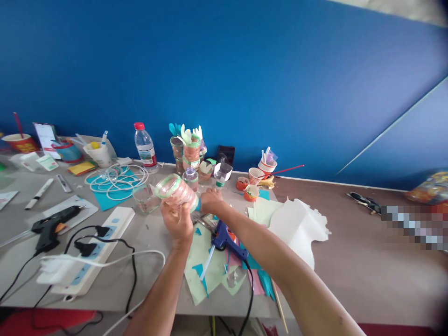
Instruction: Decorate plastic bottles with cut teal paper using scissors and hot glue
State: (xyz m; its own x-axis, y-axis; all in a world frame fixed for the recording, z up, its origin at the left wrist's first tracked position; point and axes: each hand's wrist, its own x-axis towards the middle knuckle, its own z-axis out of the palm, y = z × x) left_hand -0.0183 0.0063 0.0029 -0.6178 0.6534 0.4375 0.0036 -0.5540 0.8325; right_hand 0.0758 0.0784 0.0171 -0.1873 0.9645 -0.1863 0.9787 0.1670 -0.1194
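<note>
The person's left hand (178, 222) has its fingers closed around a clear, round jar wrapped with pink and green (176, 190). This jar is held tilted above the grey table (154, 233), with the green rim to the upper left. The right hand (211, 201) is just beside the jar's lower end, its fingers bent; whether they grip something, I cannot tell. Near the right forearm, a blue glue gun with black cord (227, 240) lies over pale green paper (196, 287).
</note>
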